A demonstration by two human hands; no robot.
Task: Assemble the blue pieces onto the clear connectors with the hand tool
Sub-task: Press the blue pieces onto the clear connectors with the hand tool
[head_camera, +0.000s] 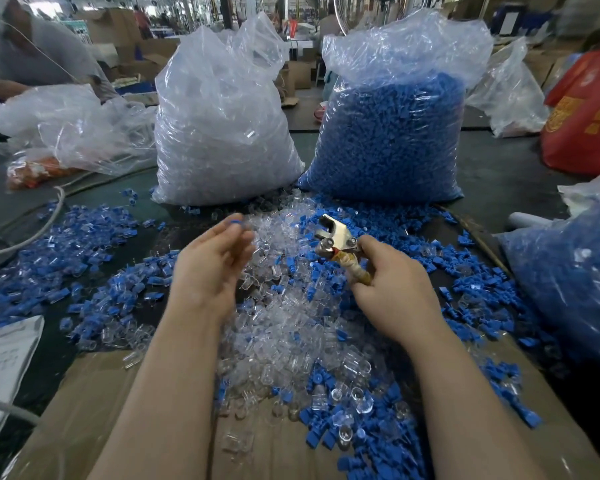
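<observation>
My right hand (392, 282) grips the taped handle of a metal hand tool (336, 235), whose silver jaws point up and left over the pile. A clear connector sits in the tool's head, as far as I can tell. My left hand (210, 265) hovers beside it with fingers curled, pinching a small blue piece (235, 222) at the fingertips. Below both hands lies a heap of loose clear connectors (291, 327) mixed with blue pieces (371, 427). Assembled blue-and-clear parts (84, 258) are spread on the left.
Two tall plastic bags stand behind the pile: clear connectors (219, 133) on the left, blue pieces (395, 133) on the right. Another bag of blue parts (568, 278) lies at right. Cardboard (84, 410) covers the near table. A person (32, 53) works at far left; a cable (42, 223) crosses there.
</observation>
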